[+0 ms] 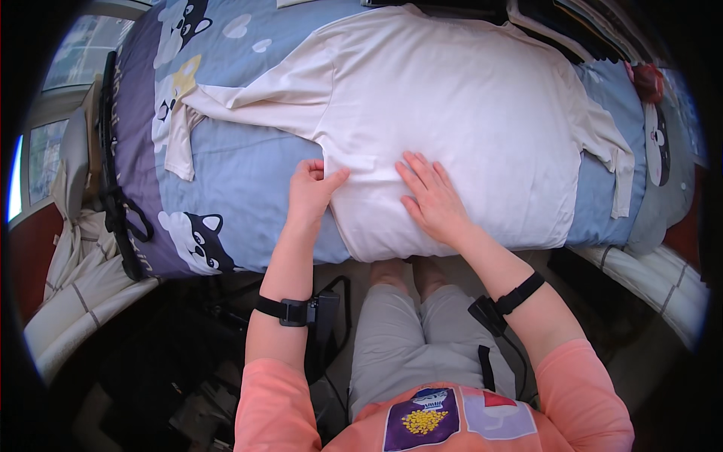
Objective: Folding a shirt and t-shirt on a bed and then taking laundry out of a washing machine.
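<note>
A white long-sleeved shirt (452, 113) lies spread on a bed, its collar away from me and its hem near the bed's front edge. Its left-hand sleeve stretches out sideways and folds down at the cuff; the right-hand sleeve bends down along the shirt's side. My left hand (315, 183) pinches the shirt's left side edge below the armpit, thumb on top and fingers partly hidden. My right hand (432, 198) rests flat on the lower body of the shirt, fingers slightly spread. Small creases run in the cloth between the two hands.
Under the shirt is a blue bedcover (248, 169) with cartoon dogs. Dark folded garments (565, 28) are stacked at the back right. A black strap-like object (127, 226) lies along the bed's left end, near a window (85, 51). A red item (647, 83) sits at the far right.
</note>
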The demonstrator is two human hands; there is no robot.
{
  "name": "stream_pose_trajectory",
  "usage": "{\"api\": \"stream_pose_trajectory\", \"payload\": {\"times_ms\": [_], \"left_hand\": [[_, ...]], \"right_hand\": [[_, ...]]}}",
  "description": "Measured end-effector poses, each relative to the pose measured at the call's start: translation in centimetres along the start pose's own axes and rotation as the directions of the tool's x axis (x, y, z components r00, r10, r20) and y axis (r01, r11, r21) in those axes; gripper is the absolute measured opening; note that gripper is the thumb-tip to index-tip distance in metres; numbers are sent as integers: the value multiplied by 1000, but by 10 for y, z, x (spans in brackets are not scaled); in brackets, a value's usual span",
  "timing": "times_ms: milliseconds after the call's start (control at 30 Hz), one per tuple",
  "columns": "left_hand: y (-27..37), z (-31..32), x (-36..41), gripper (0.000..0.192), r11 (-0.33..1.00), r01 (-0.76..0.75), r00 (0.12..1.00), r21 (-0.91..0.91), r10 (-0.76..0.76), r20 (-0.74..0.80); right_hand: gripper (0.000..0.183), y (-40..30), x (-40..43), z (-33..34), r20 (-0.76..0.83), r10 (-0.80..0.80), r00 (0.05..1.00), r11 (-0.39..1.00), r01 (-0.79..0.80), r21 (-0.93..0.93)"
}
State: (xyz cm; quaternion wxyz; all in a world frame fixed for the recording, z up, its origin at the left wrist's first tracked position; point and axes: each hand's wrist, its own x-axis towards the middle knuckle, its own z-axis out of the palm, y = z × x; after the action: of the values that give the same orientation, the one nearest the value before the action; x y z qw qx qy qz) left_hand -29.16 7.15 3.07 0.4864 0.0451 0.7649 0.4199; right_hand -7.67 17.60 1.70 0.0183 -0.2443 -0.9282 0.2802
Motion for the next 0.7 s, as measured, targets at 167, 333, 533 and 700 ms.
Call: {"api": "stream_pose_trajectory", "payload": {"times_ms": [167, 333, 533, 700], "left_hand": [[29, -8, 39, 35, 867, 244, 969, -434, -195, 155], [2, -7, 65, 30, 926, -267, 933, -265, 180, -311], [-4, -8, 41, 39, 951, -205, 867, 231, 286, -408], [-37, 8, -26, 36, 995, -99, 969, -26, 90, -228]], "right_hand": [[56, -7, 4, 1, 10, -13, 1000, 1000, 13, 12], [55, -7, 3, 0, 10, -3, 1000, 1000, 3, 22], [54, -5, 4, 9, -45, -44, 998, 999, 44, 0], [55, 3, -1, 7, -43, -31, 999, 999, 30, -22]]}}
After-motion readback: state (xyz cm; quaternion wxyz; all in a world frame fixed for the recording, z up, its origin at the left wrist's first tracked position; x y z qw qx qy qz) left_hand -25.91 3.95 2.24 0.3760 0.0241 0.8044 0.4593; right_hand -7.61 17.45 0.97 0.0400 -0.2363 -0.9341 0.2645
